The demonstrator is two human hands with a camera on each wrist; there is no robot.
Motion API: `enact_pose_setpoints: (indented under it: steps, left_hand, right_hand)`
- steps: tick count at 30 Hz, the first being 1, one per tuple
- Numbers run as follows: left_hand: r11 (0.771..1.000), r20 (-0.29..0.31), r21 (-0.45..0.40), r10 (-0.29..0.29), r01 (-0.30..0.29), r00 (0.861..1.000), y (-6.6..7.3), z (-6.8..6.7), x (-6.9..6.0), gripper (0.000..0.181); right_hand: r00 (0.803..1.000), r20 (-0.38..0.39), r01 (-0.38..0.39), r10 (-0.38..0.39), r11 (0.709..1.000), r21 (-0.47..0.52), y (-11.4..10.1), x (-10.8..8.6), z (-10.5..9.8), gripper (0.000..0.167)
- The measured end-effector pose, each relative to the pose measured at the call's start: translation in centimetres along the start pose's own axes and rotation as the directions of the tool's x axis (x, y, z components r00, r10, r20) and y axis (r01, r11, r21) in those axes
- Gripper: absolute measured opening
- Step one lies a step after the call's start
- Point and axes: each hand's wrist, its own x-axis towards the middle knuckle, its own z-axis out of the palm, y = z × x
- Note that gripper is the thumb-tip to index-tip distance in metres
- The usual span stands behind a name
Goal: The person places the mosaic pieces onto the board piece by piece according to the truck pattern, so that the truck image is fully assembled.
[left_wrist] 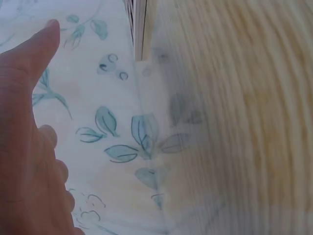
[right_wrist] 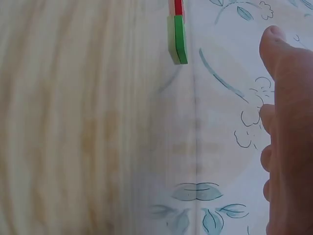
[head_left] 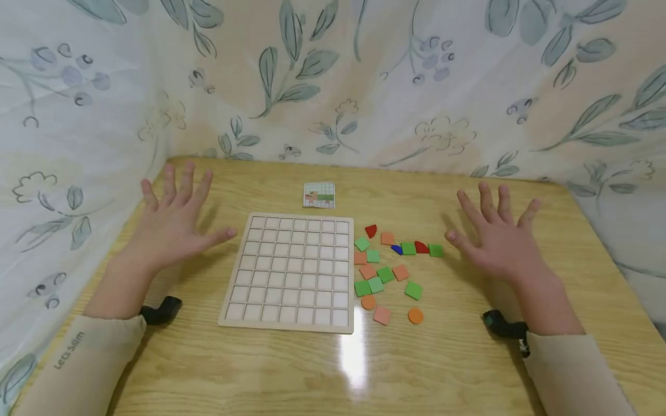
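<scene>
Head view: two bare hands reach out over a wood table, one on each side of a square board.
Left hand: fingers straight and spread wide, thumb out to the side. It holds nothing. The thumb tip is near the left edge of the board, with a gap between.
Right hand: fingers straight and spread wide too. It holds nothing. Its thumb points at the end green square, near but apart.
Board: lies flat, full of little pale squares in rows.
Colored bits: lie on the table right beside the board. There are green squares, orange squares, a blue bit, two red bits and two orange rounds. One row goes blue, green, red, green.
Card: lies past the far edge of the board, with a small picture on a grid. Only the head view shows it.
Left wrist view: shows the board from its thin side, at the top.
Right wrist view: shows how thick the end green square is, with a red bit behind it.
</scene>
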Motion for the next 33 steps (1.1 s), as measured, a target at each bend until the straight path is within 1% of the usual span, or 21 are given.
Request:
enact_pose_setpoints:
  steps: [4,7,10,13,15,17,19,22,24,26,30,33]
  left_hand:
    - [1.000,0.029,-0.029,0.008,-0.007,1.000,0.2,0.5,-0.1,0.122]
    - [0.998,0.050,-0.060,0.010,-0.007,0.999,0.3,0.7,-0.2,0.122]
    - [0.995,0.073,-0.098,0.016,-0.009,0.997,0.4,0.9,-0.2,0.122]
    - [0.986,0.101,-0.163,0.042,-0.025,0.994,0.6,1.0,-0.1,0.119]
    - [0.976,0.125,-0.213,0.058,-0.031,0.990,0.7,1.1,-0.1,0.116]
    - [0.964,0.161,-0.266,0.054,-0.009,0.986,1.0,1.2,-0.1,0.113]
    - [0.952,0.200,-0.306,0.039,0.025,0.979,1.3,1.2,-0.2,0.113]
    - [0.935,0.244,-0.349,0.024,0.065,0.969,1.6,1.2,-0.2,0.113]
    - [0.924,0.243,-0.377,0.039,0.058,0.969,1.7,1.4,-0.3,0.114]
    - [0.910,0.217,-0.413,0.067,0.030,0.974,1.5,1.7,-0.4,0.109]
    - [0.869,0.162,-0.494,0.108,-0.014,0.981,1.0,2.5,-0.8,0.095]
    - [0.845,0.131,-0.534,0.118,-0.030,0.984,0.7,3.1,-1.2,0.089]
  right_hand:
    - [1.000,0.022,0.015,-0.016,0.999,0.038,-0.4,0.0,0.4,0.092]
    - [0.998,0.038,0.040,-0.045,0.992,0.121,-0.8,0.1,0.7,0.095]
    - [0.996,0.046,0.067,-0.080,0.969,0.236,-1.3,0.2,1.1,0.101]
    - [0.993,0.049,0.082,-0.103,0.945,0.317,-1.7,0.2,1.7,0.103]
    - [0.993,0.049,0.087,-0.110,0.933,0.349,-2.0,0.1,2.1,0.100]
    - [0.992,0.032,0.099,-0.120,0.923,0.372,-2.2,0.1,2.6,0.093]
    - [0.993,-0.001,0.110,-0.119,0.914,0.389,-2.4,0.0,2.9,0.084]
    - [0.989,-0.078,0.149,-0.128,0.901,0.409,-2.3,-0.1,3.2,0.070]
    - [0.983,-0.128,0.177,-0.135,0.895,0.410,-2.2,-0.3,3.4,0.063]
    - [0.972,-0.176,0.214,-0.154,0.889,0.405,-2.1,-0.4,3.6,0.056]
    - [0.943,-0.269,0.294,-0.199,0.874,0.386,-2.1,-0.5,3.7,0.043]
    - [0.919,-0.320,0.346,-0.232,0.862,0.370,-2.1,-0.5,3.8,0.038]
